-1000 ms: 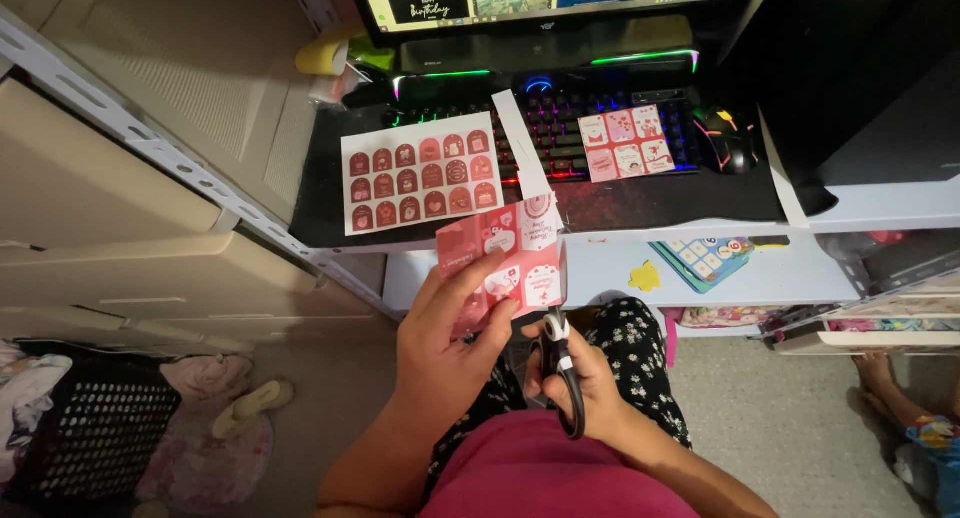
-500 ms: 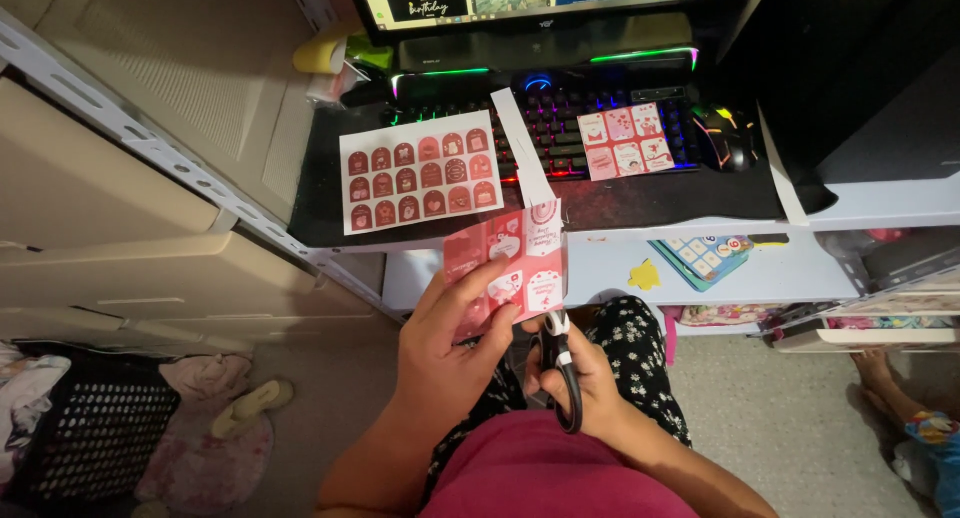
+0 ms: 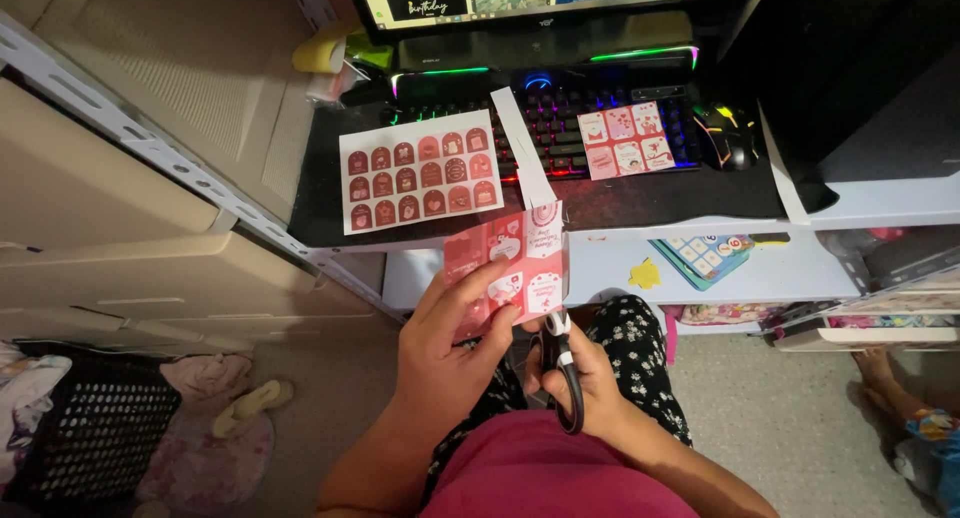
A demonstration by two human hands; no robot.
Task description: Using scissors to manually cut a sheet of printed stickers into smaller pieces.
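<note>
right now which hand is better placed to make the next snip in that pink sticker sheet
Probably the right hand: it already holds the black-handled scissors, blades pointing up at the lower edge of the pink sticker sheet. The left hand is busy gripping that sheet from its left side to steady it.

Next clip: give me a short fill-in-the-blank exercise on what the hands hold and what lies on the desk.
1. The left hand holds up a pink sheet of printed labels, and the right hand grips a pair of ____.
2. The small sheet of labels lies on top of the lit ____.
3. The large sheet of dark red labels lies to the ____ of the white paper strip.

Missing words: scissors; keyboard; left
</note>
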